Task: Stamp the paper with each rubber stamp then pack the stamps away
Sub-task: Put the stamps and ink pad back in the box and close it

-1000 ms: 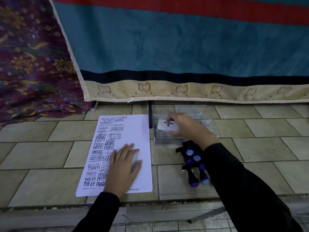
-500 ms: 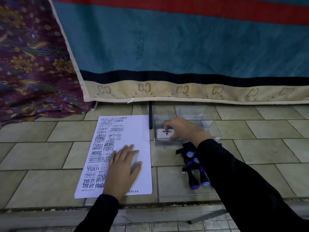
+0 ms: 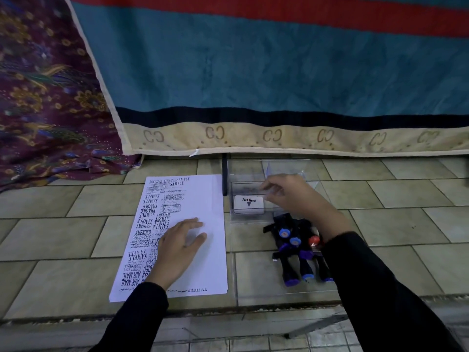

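Left hand laid flat on paper, fingers straight. Right hand over clear box, fingers loosely bent, nothing held. Stamps piled in box, near side. Stamps could be knocked out by right sleeve.

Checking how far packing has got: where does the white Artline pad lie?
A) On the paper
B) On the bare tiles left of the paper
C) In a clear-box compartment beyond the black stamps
C: the Artline pad lies inside the clear box, in the compartment beyond the black stamps, off the paper.
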{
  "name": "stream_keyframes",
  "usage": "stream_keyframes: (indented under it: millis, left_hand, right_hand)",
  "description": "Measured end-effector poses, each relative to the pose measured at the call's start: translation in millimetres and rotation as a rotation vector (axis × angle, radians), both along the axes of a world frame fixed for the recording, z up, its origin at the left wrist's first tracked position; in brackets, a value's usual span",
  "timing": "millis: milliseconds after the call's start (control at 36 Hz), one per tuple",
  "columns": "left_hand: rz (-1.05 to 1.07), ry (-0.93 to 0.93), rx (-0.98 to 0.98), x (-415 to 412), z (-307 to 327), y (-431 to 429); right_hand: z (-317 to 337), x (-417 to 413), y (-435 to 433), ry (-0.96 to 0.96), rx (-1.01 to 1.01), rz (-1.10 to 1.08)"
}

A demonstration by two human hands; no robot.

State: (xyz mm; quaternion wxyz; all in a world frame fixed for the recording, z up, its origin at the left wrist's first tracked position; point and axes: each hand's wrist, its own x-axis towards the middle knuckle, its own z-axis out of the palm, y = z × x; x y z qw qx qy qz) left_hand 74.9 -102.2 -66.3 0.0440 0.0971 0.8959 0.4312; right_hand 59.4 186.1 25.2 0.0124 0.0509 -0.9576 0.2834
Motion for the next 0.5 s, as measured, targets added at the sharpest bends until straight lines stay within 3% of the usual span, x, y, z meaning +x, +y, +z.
stream_keyframes:
  millis: [56, 111, 167, 306, 500]
  left_hand:
    - [0.048, 0.077, -0.002, 4.4, 8.8, 8.5]
    - [0.068, 0.279, -0.055, 12.4, 21.1, 23.6]
    - [-0.037, 0.395, -0.070, 20.9, 34.5, 44.1]
    - [-0.417, 0.365, -0.120, 33.0, 49.4, 97.5]
    - [-0.517, 0.371, -0.352, 21.6, 48.8, 143.2]
  right_hand:
    - [5.0, 20.4, 9.1, 0.012, -0.007, -0.041]
    - [7.2, 42.0, 15.9, 0.017, -0.043, -0.072]
    - [5.5, 60.1, 19.2, -0.030, -0.041, -0.097]
    - [-9.0, 76.4, 22.2, -0.161, 0.073, -0.110]
    - [-18.2, 74.4, 17.7, -0.217, 0.175, -0.117]
